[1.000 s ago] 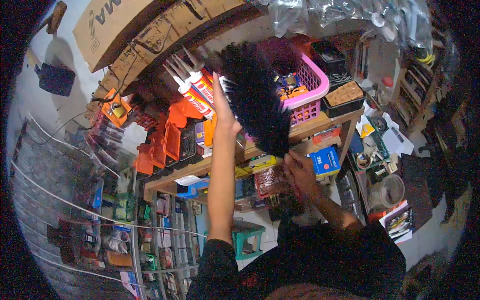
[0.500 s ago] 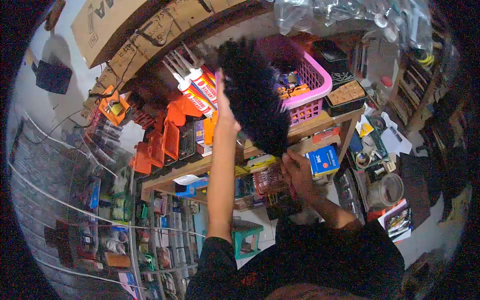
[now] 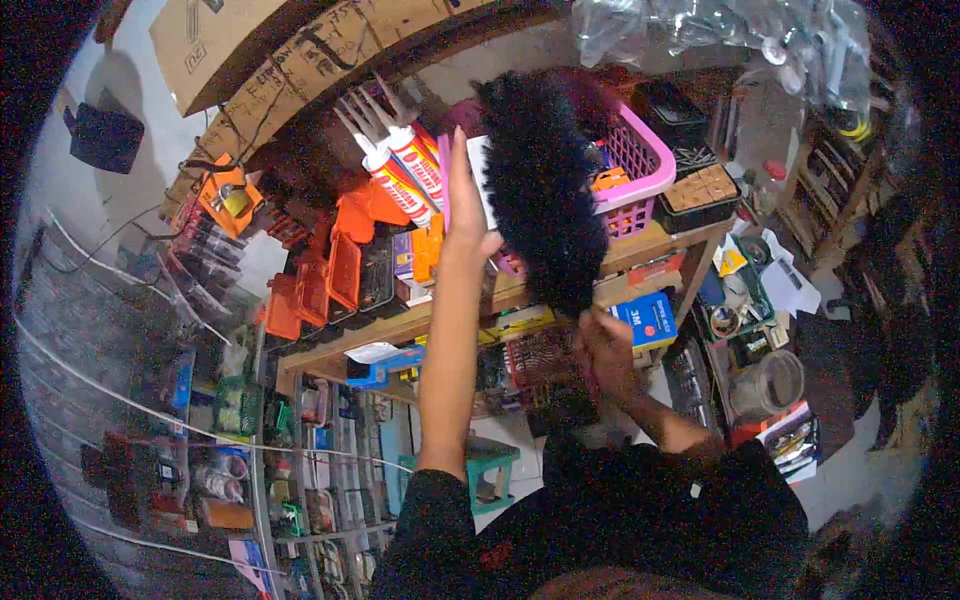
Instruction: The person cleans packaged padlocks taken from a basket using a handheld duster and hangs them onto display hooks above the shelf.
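Observation:
A fluffy black duster [image 3: 545,190] stands nearly upright over the wooden shelf. My right hand [image 3: 608,350] is closed around its lower end. To the left of the duster, my left hand [image 3: 467,200] is raised, its fingers stretched upward beside a thin pink edge [image 3: 445,180]; whether the fingers grip that edge is unclear. White-and-red sealant tubes [image 3: 405,170] with pointed nozzles lie just left of this hand. Behind the duster is a pink basket [image 3: 655,180] with small packets in it, partly hidden.
Orange bins [image 3: 312,290] line the left of the wooden shelf [image 3: 660,243]. A blue 3M box [image 3: 648,318] sits below. Plastic bags [image 3: 700,30] hang above at the right. A green stool [image 3: 490,478] and a clear tub [image 3: 768,385] are lower down.
The duster and my right hand have shifted slightly right in view. My left hand has also moved a little right, and more of the pink edge and a white surface beside it shows.

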Motion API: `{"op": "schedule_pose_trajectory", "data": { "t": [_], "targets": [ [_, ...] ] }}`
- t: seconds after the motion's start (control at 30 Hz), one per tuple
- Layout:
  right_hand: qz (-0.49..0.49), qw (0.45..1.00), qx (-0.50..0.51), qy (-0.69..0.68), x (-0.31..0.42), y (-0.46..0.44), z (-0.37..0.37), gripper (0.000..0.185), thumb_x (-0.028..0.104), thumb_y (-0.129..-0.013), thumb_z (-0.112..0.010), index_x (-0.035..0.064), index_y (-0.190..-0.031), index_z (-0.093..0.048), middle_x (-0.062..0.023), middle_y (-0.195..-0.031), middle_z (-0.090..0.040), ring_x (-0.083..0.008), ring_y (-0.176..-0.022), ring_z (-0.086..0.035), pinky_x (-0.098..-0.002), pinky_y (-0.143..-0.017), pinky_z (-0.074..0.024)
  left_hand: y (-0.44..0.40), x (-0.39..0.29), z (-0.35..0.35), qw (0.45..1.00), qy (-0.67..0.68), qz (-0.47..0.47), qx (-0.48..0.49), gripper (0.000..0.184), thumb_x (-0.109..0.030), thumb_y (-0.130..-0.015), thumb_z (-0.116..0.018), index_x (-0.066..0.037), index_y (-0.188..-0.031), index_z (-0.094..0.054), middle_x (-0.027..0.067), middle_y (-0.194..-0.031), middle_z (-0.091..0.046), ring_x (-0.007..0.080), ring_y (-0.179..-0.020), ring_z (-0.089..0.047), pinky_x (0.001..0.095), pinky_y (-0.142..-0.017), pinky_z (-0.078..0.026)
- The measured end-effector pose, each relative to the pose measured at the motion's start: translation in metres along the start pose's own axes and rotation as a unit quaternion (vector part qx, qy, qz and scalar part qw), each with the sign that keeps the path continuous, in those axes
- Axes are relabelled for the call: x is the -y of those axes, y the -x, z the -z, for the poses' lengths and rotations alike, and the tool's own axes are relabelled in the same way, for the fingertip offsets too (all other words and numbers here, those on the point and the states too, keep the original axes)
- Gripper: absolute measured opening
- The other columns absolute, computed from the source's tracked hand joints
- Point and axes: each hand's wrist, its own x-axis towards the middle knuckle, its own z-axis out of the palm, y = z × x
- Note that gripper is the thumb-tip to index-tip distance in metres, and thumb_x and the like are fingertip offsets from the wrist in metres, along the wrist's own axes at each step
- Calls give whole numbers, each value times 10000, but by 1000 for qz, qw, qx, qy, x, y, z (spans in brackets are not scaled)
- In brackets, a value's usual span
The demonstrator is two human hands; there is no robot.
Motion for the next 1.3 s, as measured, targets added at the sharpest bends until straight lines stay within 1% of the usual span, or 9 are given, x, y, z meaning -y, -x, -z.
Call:
{"op": "schedule_pose_trajectory", "data": {
  "t": [0.27, 0.47, 0.53, 0.67, 0.83, 0.9, 1.07, 1.13, 1.3],
  "targets": [
    [121, 989, 3, 80, -40, -3, 17, 322, 284, -963, -547, 17, -783, -542, 10, -682, -509, -80, -627, -466, -264, -551, -373, 14, -7, -21, 994, -24, -25, -103, 543, -474, -953, -421, -51, -1282, -511, 73, -1179, -580, 248, -1084, -548, 403, -1011, -401],
    [114, 983, 30, 140, -44, 4, 10, 251, 254, -944, -575, 14, -881, -612, 20, -704, -531, -90, -658, -496, -287, -607, -421, -37, 23, 45, 923, 185, 38, 334, 522, -529, -944, -416, -90, -1190, -556, 87, -1130, -600, 242, -1020, -575, 402, -944, -448],
    [65, 997, 24, -27, -13, -4, 8, 248, 262, -935, -588, 16, -942, -620, 20, -716, -533, -85, -660, -505, -269, -591, -423, 10, -7, -14, 996, 43, -21, -77, 495, -493, -953, -432, -97, -1227, -547, 98, -1164, -591, 248, -1058, -577, 410, -977, -442],
    [126, 984, -13, 122, -55, -2, 12, 240, 268, -940, -575, 34, -983, -607, 37, -687, -514, -61, -602, -488, -225, -503, -380, -6, 5, 3, 994, -45, -86, -56, 601, -597, -920, -396, -86, -1180, -574, 82, -1099, -637, 227, -1009, -611, 393, -899, -494],
    [53, 998, 20, -26, 10, 8, -3, 238, 266, -952, -556, 34, -991, -593, 35, -677, -503, -46, -579, -473, -201, -454, -350, -10, -8, 20, 932, 230, 106, 261, 618, -612, -914, -390, -84, -1173, -581, 90, -1088, -640, 230, -1000, -615, 397, -890, -498],
    [66, 992, 59, -86, 13, 8, -8, 269, 302, -963, -529, 49, -877, -563, 18, -647, -496, -53, -539, -462, -212, -442, -345, 10, -5, -11, 999, -35, -1, -40, 657, -638, -905, -368, -76, -1168, -585, 97, -1090, -641, 244, -988, -624, 407, -880, -505],
    [72, 997, -20, 13, -11, 6, -11, 321, 333, -974, -505, 101, -754, -488, 40, -601, -471, -49, -497, -428, -224, -440, -330, -10, 17, 46, 965, 116, 19, 236, 595, -534, -919, -478, -80, -1303, -493, 72, -1169, -587, 241, -1057, -567, 376, -963, -442],
    [52, 997, 36, -34, 8, 2, -3, 323, 329, -977, -504, 103, -746, -486, 42, -608, -470, -50, -511, -430, -228, -449, -336, 14, -8, -7, 1000, 3, -11, -17, 705, -577, -909, -450, -84, -1408, -385, 78, -1262, -545, 224, -1193, -493, 368, -1035, -386],
    [137, 984, 20, 112, -24, 5, -10, 313, 325, -975, -524, 107, -753, -495, 52, -616, -470, -44, -525, -429, -228, -456, -338, -1, 7, 8, 976, 136, 23, 168, 618, -600, -916, -410, -73, -1209, -546, 68, -1067, -629, 205, -948, -609, 364, -860, -482]
  ]
}}
